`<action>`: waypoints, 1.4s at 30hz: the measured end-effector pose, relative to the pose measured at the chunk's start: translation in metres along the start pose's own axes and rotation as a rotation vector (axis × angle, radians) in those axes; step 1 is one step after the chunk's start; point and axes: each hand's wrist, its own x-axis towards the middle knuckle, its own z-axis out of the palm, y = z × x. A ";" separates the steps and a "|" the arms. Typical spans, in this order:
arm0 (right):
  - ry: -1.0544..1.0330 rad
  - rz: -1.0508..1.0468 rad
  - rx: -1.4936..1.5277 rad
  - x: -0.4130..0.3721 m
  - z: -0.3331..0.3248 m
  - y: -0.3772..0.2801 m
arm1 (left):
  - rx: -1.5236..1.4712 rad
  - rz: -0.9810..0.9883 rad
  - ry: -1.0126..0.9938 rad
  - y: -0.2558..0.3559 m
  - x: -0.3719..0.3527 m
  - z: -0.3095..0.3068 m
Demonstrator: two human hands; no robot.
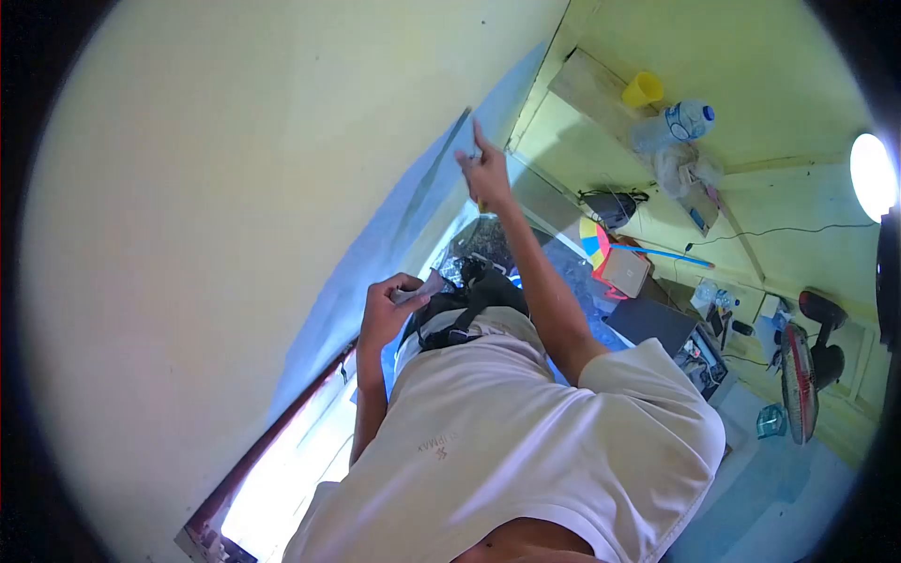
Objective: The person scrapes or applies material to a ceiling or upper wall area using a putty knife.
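Observation:
My left hand (383,310) is closed at waist height, with its fingers and thumb pinching a flat greyish piece (419,290) of a kind I cannot make out. My right hand (487,178) is raised on an outstretched arm beside the painted wall (235,188). Its index finger points up along the surface while the other fingers curl. A small yellow bit shows below the palm, and most of what it belongs to is hidden. Near the fingertips a dark narrow streak (436,169) runs down the wall's blue lower band (361,253).
On a high shelf (601,92) at the right stand a yellow cup (643,89) and a plastic bottle (690,120). A black bag (612,206) hangs below. A fan (801,383) and a bright lamp (873,178) are at far right. A glowing opening (291,460) lies at lower left.

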 end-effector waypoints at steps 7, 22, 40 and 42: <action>-0.075 0.049 -0.055 -0.016 0.001 0.000 | 0.021 -0.052 0.038 0.003 -0.010 -0.002; -0.112 0.055 -0.127 -0.016 -0.005 0.002 | -0.049 -0.044 0.034 -0.009 -0.021 0.008; -0.079 0.031 -0.143 -0.008 -0.005 0.014 | -0.037 0.018 0.108 -0.017 -0.031 0.003; -0.044 0.063 -0.077 0.003 -0.012 0.014 | -0.039 -0.026 0.106 -0.011 -0.030 0.002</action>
